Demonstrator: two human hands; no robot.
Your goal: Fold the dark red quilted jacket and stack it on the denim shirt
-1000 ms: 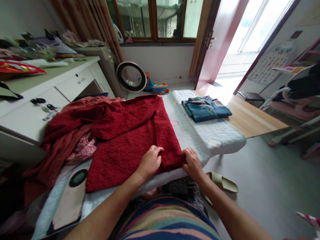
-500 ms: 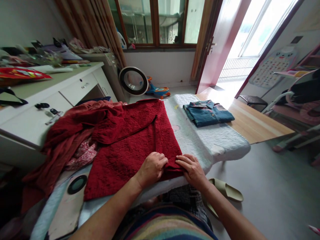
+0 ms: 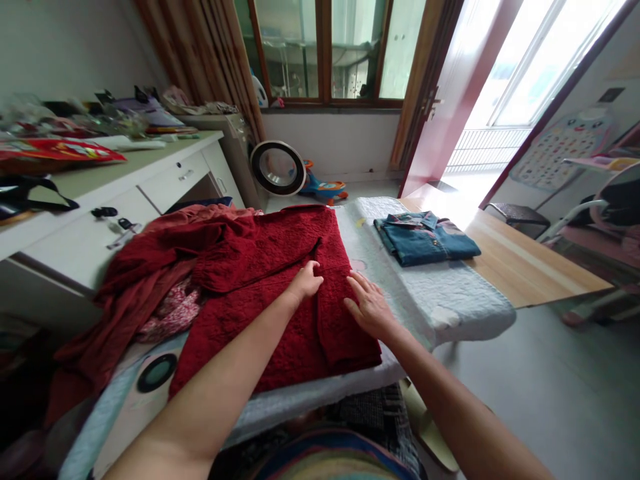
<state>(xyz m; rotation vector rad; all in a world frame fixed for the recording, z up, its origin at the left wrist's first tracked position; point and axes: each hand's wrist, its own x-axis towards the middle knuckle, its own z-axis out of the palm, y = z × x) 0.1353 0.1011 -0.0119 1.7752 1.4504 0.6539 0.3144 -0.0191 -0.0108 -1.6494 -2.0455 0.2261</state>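
Observation:
A dark red textured garment (image 3: 265, 320) lies spread over a pale quilted cover (image 3: 420, 293), its right side folded inward. My left hand (image 3: 307, 281) is over the folded strip near the middle, thumb and forefinger bent toward each other with a small gap; it seems to touch the cloth at most lightly. At the garment's right edge my right hand (image 3: 369, 303) has its fingers spread and holds nothing. A folded blue denim garment (image 3: 427, 238) rests on the cover further back to the right. More reddish clothes (image 3: 120, 293) are heaped at the left.
A white cabinet (image 3: 170, 187) with items on top stands at the left. Behind are a washing machine door (image 3: 278, 168) and a blue toy (image 3: 325, 189). A wooden board (image 3: 530, 253) extends right of the cover. Slippers (image 3: 433, 433) lie on the floor.
Both hands have left the garment's near right corner and moved up along its right side. My right hand's fingers have spread. The near corner now lies flat, and the view has shifted slightly.

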